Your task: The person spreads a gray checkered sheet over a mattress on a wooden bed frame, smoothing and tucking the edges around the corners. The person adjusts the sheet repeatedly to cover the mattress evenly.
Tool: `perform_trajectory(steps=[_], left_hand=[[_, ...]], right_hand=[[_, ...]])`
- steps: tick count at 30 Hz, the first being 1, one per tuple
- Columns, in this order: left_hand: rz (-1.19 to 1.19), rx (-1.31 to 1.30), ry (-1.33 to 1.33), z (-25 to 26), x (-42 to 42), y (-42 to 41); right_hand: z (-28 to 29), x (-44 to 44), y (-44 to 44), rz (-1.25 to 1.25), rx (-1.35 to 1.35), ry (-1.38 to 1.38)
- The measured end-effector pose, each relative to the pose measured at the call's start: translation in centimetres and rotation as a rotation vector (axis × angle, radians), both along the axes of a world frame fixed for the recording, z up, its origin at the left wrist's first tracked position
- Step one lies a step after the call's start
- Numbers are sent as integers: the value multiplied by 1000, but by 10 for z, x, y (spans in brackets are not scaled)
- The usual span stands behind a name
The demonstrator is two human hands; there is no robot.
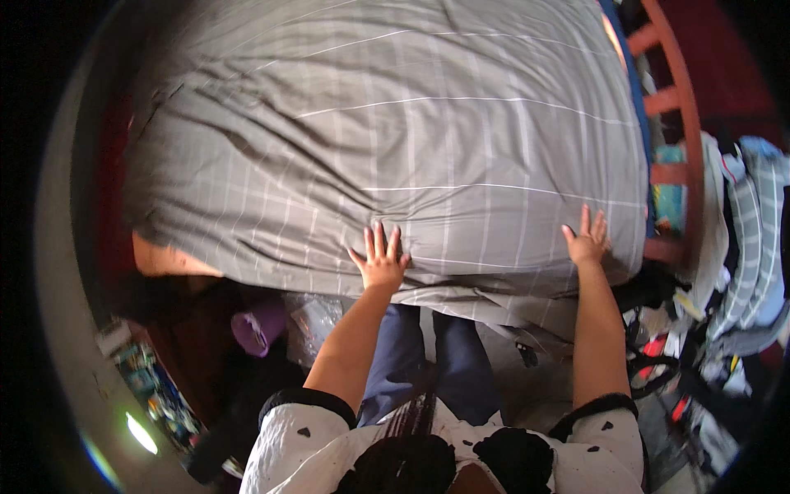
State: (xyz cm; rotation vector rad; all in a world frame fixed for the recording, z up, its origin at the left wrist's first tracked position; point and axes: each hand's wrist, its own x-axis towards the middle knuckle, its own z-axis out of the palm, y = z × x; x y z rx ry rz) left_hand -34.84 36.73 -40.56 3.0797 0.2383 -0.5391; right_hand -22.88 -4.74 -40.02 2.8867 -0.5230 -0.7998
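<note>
A grey bed sheet with white check lines covers the mattress in front of me. My left hand lies flat on it near the front edge, fingers spread, with creases running from it towards the upper left. Further right, my right hand rests palm down near the sheet's right front corner, its fingers apart. Neither hand grips the cloth. Below my hands the sheet hangs in folds over the near edge. At the lower left of the bed an orange-brown patch shows from under the sheet.
A red bed frame with slats stands at the right, beside piled checked bedding. Assorted items litter the lower right. A purple container and a clear plastic bag are below the bed's left side. Small items fill a shelf.
</note>
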Motion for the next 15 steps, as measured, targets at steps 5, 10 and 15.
perform_trajectory(steps=[5, 10, 15], left_hand=[[557, -264, 809, -23, -160, 49], [891, -477, 490, -19, -220, 101], [1316, -632, -44, -67, -259, 205]], right_hand=[[-5, 17, 5, -48, -85, 157], [-23, 44, -2, -52, 113, -74], [14, 6, 154, 491, 408, -418]])
